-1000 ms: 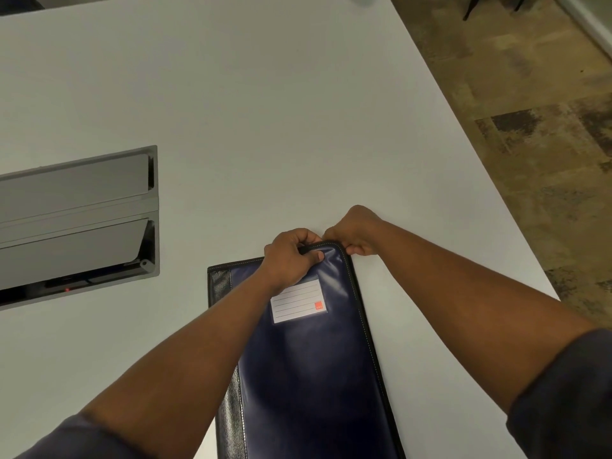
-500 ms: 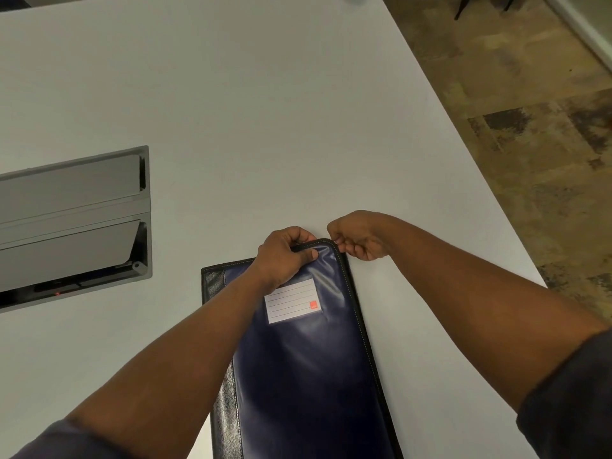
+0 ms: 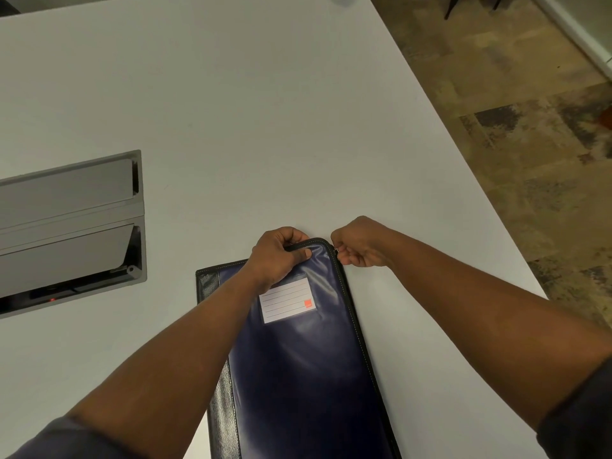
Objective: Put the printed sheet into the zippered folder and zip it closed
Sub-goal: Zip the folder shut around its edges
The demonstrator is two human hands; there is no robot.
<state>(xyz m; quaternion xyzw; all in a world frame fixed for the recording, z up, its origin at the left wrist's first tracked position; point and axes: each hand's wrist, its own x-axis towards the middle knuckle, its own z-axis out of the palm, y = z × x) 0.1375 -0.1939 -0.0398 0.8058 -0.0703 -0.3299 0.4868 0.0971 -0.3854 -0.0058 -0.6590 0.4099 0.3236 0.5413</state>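
A dark blue zippered folder with a black spine and a white label pocket lies flat on the white table, running toward me. My left hand grips its far edge, thumb on the cover and fingers curled over the rim. My right hand pinches the small metal zipper pull at the folder's far right corner. No printed sheet is visible.
A grey recessed cable box with hinged lids is set into the table at the left, with a red light inside. The table's right edge runs diagonally past my right arm, with patterned carpet beyond.
My right hand has moved with the zipper pull from the top edge around the far right corner to the right side. My left hand keeps its hold on the far edge.
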